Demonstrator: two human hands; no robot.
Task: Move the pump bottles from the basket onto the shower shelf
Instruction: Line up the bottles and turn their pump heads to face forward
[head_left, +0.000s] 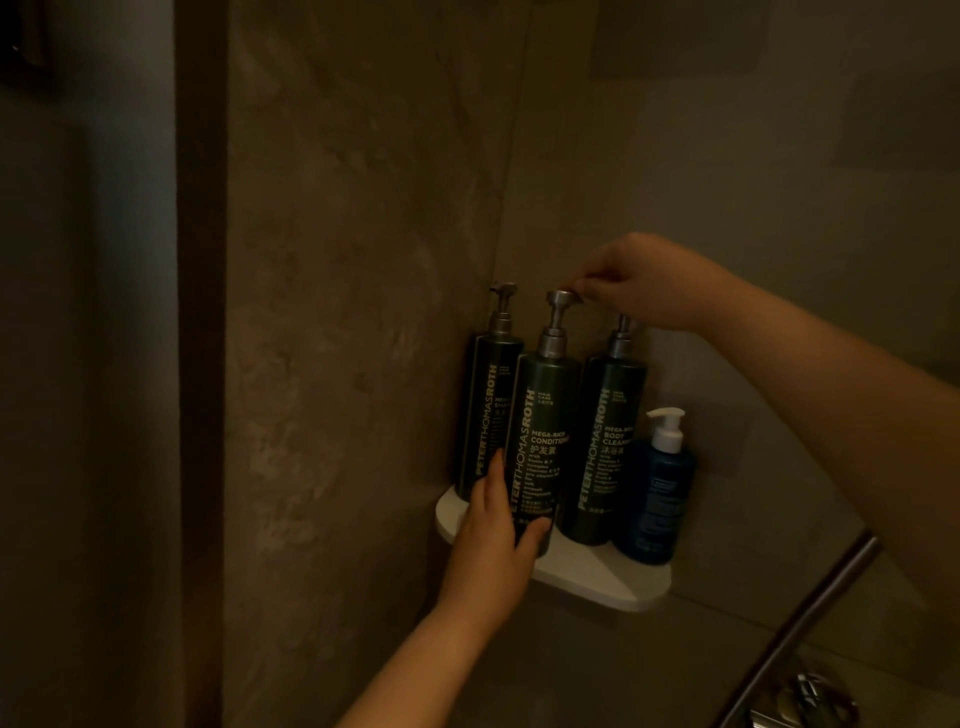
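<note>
Three tall dark green pump bottles stand upright on the white corner shower shelf (592, 579). The shampoo bottle (488, 410) is at the left against the wall, the conditioner bottle (543, 447) is in the middle and nearer me, and the body cleanser bottle (605, 441) is to its right. My left hand (491, 551) grips the base of the conditioner bottle. My right hand (649, 280) pinches that bottle's silver pump head from the right. No basket is in view.
A smaller blue bottle with a white pump (657, 499) stands at the shelf's right end. Stone-tiled walls meet in the corner behind the shelf. A metal rail (800, 623) and shower fittings (810, 701) sit at the lower right. A dark door frame (200, 364) runs down the left.
</note>
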